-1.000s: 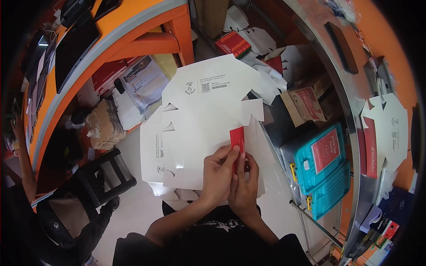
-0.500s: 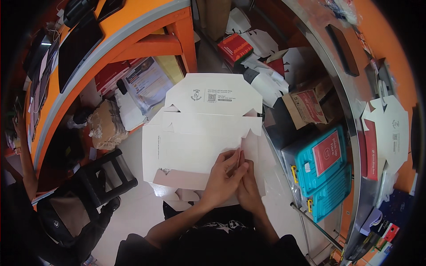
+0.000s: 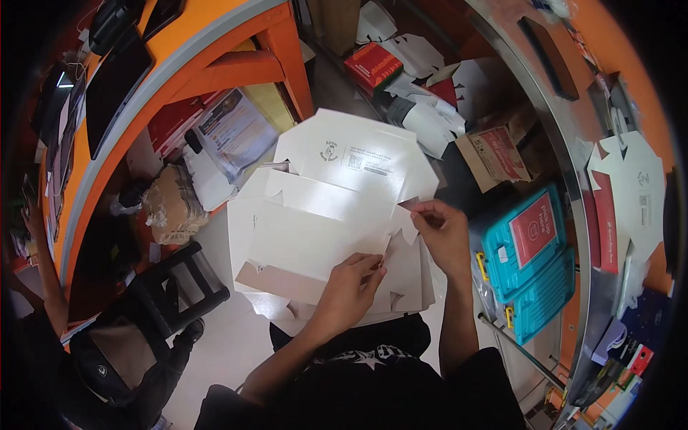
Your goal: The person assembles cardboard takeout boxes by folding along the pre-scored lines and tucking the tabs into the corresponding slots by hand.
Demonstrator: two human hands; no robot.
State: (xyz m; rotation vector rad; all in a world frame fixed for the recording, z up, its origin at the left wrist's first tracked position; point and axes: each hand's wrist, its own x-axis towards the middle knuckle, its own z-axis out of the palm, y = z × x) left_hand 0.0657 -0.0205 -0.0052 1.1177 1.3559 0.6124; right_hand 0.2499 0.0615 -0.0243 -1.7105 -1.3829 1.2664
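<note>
Fingers [image 3: 363,264], head view: left hand [image 3: 347,290] pinches narrow on a side flap of the white carton [image 3: 308,233], exact contact hidden by its own thumb and fingertips. Right hand [image 3: 441,233] also narrow, holding the corner flap, tips covering its edge. Carton is part-folded before the person's black shirt [image 3: 358,398], over flat cartons [image 3: 416,281] mostly hidden. Small print unclear, glare nearby. Far left, another person's arm [image 3: 50,276], cut off by dark rim.
</note>
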